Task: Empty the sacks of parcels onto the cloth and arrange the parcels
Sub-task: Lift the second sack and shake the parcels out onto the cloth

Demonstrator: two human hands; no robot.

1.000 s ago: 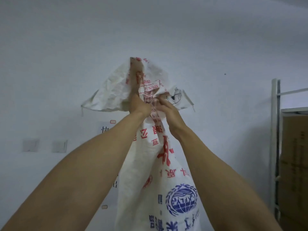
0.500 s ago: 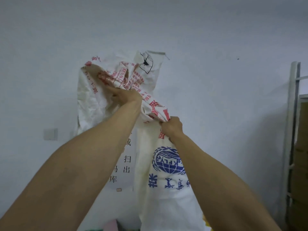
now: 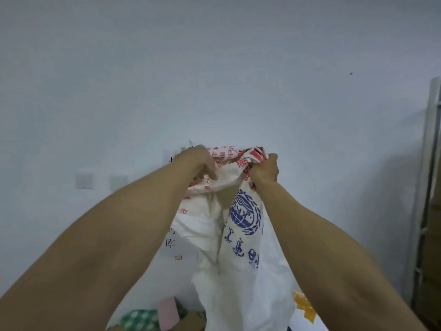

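A white woven sack [image 3: 241, 254] with red and blue print hangs upside down in front of a pale wall. My left hand [image 3: 200, 163] grips the bunched top of the sack on its left side. My right hand [image 3: 266, 172] grips the same bunched fabric on the right, a short gap apart. At the bottom edge lie parcels: a pink one [image 3: 168, 312], a green-and-white checked one [image 3: 138, 318] and a yellow one [image 3: 304, 306]. The cloth beneath them is hidden.
A pale wall fills the view, with two switch plates [image 3: 84, 180] at the left and a sign with printed characters [image 3: 170, 243] behind the sack. A white metal shelving post [image 3: 429, 163] with brown cartons stands at the right edge.
Both hands have come down from head height with the sack, and the left hand has moved in close to the right. Parcels now show at the bottom edge.
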